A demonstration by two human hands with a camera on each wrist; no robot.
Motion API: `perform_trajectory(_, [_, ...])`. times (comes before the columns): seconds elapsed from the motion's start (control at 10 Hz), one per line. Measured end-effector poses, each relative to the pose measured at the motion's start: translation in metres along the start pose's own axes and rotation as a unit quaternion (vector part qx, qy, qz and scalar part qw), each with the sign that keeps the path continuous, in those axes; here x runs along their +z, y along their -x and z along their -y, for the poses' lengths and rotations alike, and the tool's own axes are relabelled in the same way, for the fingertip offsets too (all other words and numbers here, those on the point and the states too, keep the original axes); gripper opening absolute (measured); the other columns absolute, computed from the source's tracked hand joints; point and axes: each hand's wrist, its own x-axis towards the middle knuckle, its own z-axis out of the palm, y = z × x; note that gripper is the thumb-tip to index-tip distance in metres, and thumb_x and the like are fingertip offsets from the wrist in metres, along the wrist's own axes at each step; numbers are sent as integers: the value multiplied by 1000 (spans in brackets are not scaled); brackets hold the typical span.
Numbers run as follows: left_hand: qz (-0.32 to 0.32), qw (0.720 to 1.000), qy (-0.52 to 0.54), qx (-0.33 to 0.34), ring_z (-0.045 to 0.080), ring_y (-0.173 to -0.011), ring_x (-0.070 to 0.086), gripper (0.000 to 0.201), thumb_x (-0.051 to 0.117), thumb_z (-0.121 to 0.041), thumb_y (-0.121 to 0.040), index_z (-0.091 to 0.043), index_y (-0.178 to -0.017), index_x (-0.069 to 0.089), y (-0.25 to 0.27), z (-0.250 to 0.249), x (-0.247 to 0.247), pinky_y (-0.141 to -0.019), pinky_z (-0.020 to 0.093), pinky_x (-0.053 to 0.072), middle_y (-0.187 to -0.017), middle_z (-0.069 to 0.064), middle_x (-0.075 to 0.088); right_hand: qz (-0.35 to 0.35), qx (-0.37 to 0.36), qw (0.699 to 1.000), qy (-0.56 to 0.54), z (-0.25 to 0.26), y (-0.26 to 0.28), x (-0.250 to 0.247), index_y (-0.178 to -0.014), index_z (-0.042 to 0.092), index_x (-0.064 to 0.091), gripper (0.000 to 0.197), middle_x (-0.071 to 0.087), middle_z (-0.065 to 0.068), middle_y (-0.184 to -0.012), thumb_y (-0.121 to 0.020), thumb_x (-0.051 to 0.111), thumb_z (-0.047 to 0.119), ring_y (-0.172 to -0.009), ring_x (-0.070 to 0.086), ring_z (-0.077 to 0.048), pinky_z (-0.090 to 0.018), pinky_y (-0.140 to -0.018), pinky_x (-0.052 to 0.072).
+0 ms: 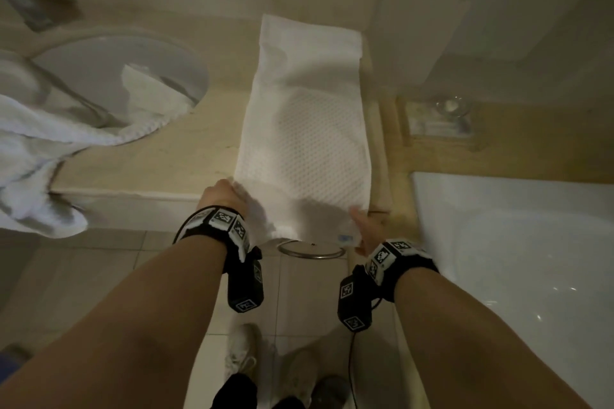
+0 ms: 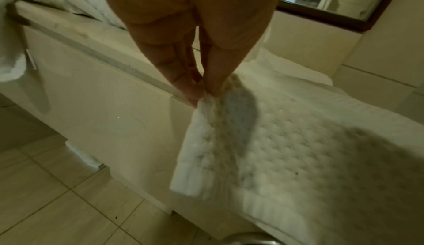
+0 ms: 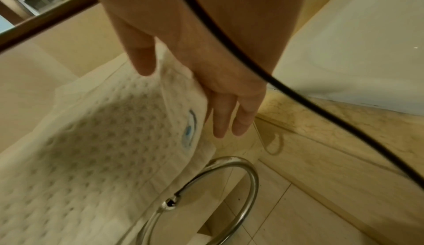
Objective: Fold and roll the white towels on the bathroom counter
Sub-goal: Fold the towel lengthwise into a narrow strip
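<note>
A white waffle-weave towel (image 1: 305,143) lies lengthwise on the beige counter (image 1: 149,159), and its near end hangs over the front edge. At that front edge my left hand (image 1: 226,196) pinches the towel's left side; the left wrist view shows thumb and fingertips (image 2: 201,93) closed on a bunched fold of the towel (image 2: 298,149). My right hand (image 1: 360,219) holds the right side near a small blue label (image 1: 345,238). In the right wrist view the thumb (image 3: 142,64) lies on top of the towel (image 3: 91,140), the other fingers (image 3: 229,122) reach straight down past its edge, and the index finger is hidden.
More white towelling (image 1: 43,143) spills from the round sink (image 1: 199,76) over the counter's left edge. A metal ring (image 1: 312,251) sticks out below the towel's hanging end. A bathtub (image 1: 498,242) is on the right, with a glass (image 1: 448,106) on a tray behind it.
</note>
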Motion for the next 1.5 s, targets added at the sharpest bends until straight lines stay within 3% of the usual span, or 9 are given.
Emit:
perform_trajectory(0.1, [-6,999,-1,37,36,-107,56,25,47,-10,-93,0,-115,50,-4,7,-4,-82,37,44,-114,22,59,7,-8,1000,-3,1,9,3,-142,5,32,61,39,-16,-142,-96,48,41,-128,43,-36,-47,-104,40])
perform_trajectory(0.3, [-37,995,85,35,39,-105,55,25,46,-7,-95,2,-118,42,-16,22,-14,-74,38,37,-115,25,56,56,3,994,-93,-10,2,-1,-106,7,58,26,60,-10,-116,-94,56,29,-102,60,-25,-35,-93,48])
perform_trajectory(0.4, [-19,992,97,72,37,-110,52,17,47,-12,-93,-10,-108,38,-13,18,-12,-82,37,40,-104,15,49,51,-6,999,-6,-10,1,6,-125,4,51,43,58,-16,-124,-94,53,34,-119,54,-33,-43,-105,42])
perform_trajectory(0.5, [-37,993,-56,100,29,-121,38,53,55,-41,-87,-16,-130,38,-10,16,0,-101,34,37,-133,8,35,39,-23,997,55,-4,-4,12,-127,-3,50,46,54,-22,-130,-95,52,31,-119,53,-38,-48,-103,43])
perform_trajectory(0.7, [-47,982,-126,136,36,-111,49,33,54,-24,-91,-19,-123,49,-17,12,-1,-93,37,42,-124,13,40,60,-90,986,126,-12,-12,9,-136,9,48,47,50,-10,-139,-96,48,35,-121,51,-30,-41,-108,38])
perform_trajectory(0.9, [-13,953,-228,197,29,-98,56,24,49,-6,-91,-11,-110,63,-17,7,-20,-84,32,44,-116,12,58,92,-69,984,137,-5,5,-9,-141,13,43,60,49,-4,-140,-90,55,45,-126,48,-24,-23,-92,36])
perform_trajectory(1.1, [-25,956,-203,211,31,-118,49,41,58,-30,-91,-12,-126,51,-12,9,-6,-99,38,42,-137,10,40,75,-98,984,127,-7,1,-3,-135,17,50,61,58,-2,-126,-86,57,52,-112,55,-21,-37,-106,41])
perform_trajectory(1.3, [-67,920,-297,245,27,-122,44,56,59,-9,-87,-10,-139,38,-12,7,5,-99,34,40,-142,8,36,51,-102,985,127,-8,1,-5,-130,12,55,66,60,-6,-124,-85,51,60,-113,56,-26,-44,-107,40])
perform_trajectory(1.5, [-53,904,-321,276,28,-112,52,21,54,-9,-91,-14,-112,57,-16,6,-3,-91,33,43,-123,7,53,1,-45,999,-11,-16,-11,-6,-129,7,52,104,56,-8,-130,-62,45,87,-118,54,-27,-44,-105,41])
